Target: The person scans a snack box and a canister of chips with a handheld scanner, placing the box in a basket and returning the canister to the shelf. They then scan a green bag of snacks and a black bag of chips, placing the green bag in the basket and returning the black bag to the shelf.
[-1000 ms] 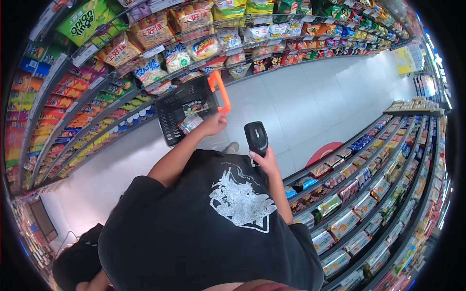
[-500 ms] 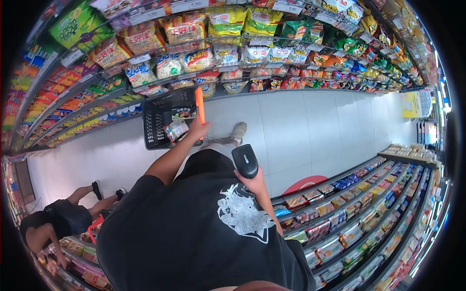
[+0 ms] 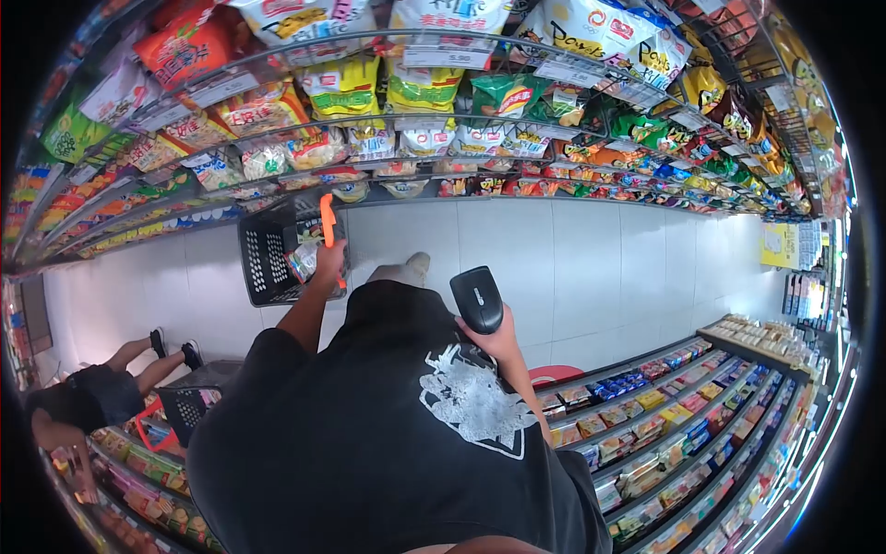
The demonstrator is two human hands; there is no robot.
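Observation:
My left hand (image 3: 330, 258) is closed round the orange handle (image 3: 328, 220) of a black shopping basket (image 3: 266, 263), which hangs at my left side near the snack shelf. Inside the basket lie several packaged goods, among them a pack with white and coloured print (image 3: 303, 261); the forearm and handle partly hide them. A black handheld barcode scanner (image 3: 478, 300), its rounded head turned upward, is gripped in my right hand (image 3: 496, 337) in front of my right side. The fingers beneath the scanner are mostly hidden.
Snack shelves (image 3: 443, 57) with bagged chips run along the aisle ahead. Low shelves of small packets (image 3: 646, 415) stand at the right. Another person (image 3: 92, 397) bends at the left shelf, beside a second black basket (image 3: 189, 411) with a red handle. Light floor tiles (image 3: 591, 268) lie between.
The view has shifted and shows more of the upper snack shelves. My basket sits farther left in view, and the second basket now shows more. Both hands keep their hold.

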